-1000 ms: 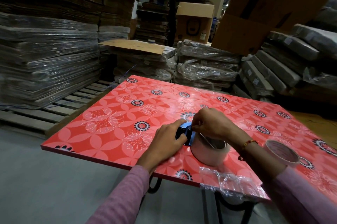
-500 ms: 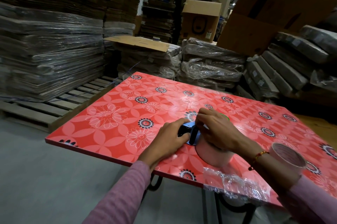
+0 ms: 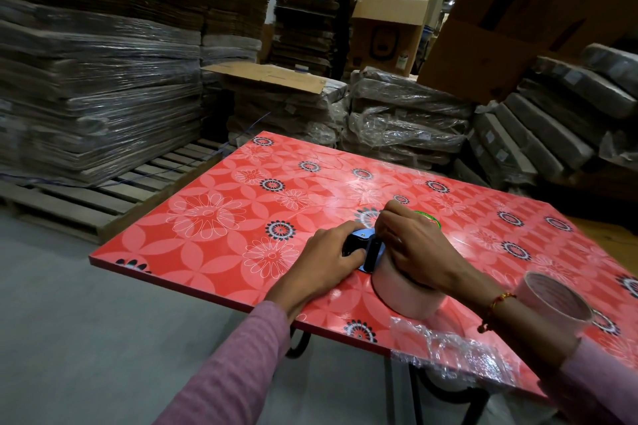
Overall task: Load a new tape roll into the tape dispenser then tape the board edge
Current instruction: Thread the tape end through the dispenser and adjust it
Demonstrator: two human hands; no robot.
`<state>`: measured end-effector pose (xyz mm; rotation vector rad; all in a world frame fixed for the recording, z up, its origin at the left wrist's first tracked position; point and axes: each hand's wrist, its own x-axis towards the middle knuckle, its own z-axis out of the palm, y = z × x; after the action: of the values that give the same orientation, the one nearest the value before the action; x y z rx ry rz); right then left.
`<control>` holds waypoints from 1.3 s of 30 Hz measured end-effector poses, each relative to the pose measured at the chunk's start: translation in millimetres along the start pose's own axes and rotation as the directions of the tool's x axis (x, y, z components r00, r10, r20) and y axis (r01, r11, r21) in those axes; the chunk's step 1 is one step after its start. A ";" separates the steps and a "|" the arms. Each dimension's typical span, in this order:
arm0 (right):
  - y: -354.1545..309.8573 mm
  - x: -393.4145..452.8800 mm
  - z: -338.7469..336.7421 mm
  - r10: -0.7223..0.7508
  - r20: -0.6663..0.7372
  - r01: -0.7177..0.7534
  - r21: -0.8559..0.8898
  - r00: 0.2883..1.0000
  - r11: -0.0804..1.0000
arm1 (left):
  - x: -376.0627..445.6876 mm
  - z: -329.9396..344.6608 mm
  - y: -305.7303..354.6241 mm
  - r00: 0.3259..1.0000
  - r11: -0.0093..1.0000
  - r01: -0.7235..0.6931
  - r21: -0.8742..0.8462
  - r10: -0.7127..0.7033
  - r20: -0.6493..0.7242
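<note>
On the red flowered board (image 3: 221, 245), near its front edge, the left hand (image 3: 328, 260) has a closed grip on the blue-black tape dispenser (image 3: 366, 248). The right hand (image 3: 414, 248) curls over the tape roll (image 3: 404, 300) beside it. A second roll (image 3: 552, 300) and crumpled wrap (image 3: 448, 348) lie by the right edge; the board's left half has open room.

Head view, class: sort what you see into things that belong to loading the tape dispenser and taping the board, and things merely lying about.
Belongs to the job:
- tape dispenser, gripped by the left hand
- tape roll under the right hand
- red floral board

Lying about:
- second tape roll, near the right wrist
- crumpled plastic wrap at the board's near edge
- green bangle
</note>
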<state>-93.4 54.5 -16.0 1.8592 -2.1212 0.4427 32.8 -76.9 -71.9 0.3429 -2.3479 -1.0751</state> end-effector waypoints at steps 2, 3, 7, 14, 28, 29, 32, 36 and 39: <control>0.6 1.6 -1.5 -0.010 0.028 0.011 -0.018 1.000 1.000 | 0.0 -0.9 1.1 1.000 1.000 0.010 -0.009 -0.010 -0.003; 1.4 2.3 -2.7 -0.016 0.050 0.018 -0.035 0.999 0.999 | -0.3 -1.0 1.2 1.000 1.000 0.014 -0.014 -0.014 -0.001; 9.7 2.5 -5.5 -0.030 0.113 0.040 -0.085 0.993 0.996 | -1.0 -0.2 2.2 1.000 0.999 0.021 -0.038 -0.021 0.012; 16.4 2.1 -7.4 -0.046 0.128 0.052 -0.044 0.991 0.998 | -1.5 0.4 3.5 1.000 0.999 0.026 -0.042 -0.026 0.017; 19.2 3.6 -10.8 -0.013 0.094 0.018 -0.050 0.996 0.999 | -0.3 1.9 1.3 0.999 0.999 0.035 -0.040 -0.034 0.019; 18.8 3.3 -11.3 -0.015 0.090 0.020 -0.049 0.996 0.999 | -0.2 1.6 1.2 0.999 0.999 0.034 -0.039 -0.033 0.019; 16.4 3.7 -14.0 -0.021 0.100 0.026 -0.047 0.995 0.999 | -0.7 1.5 2.4 0.999 0.999 0.027 -0.043 -0.027 0.020; 13.6 9.4 -16.7 0.021 0.138 -0.015 -0.042 0.990 0.999 | 0.4 1.6 2.6 1.000 0.999 0.018 -0.028 -0.018 0.020; 13.2 11.2 -14.5 0.061 0.133 -0.056 -0.044 0.989 0.997 | 0.8 1.9 1.1 0.999 0.999 0.017 -0.034 -0.016 0.028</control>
<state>-107.8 52.0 1.2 1.8567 -2.2593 0.2919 31.1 -75.4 -71.7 0.3377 -2.3525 -1.1332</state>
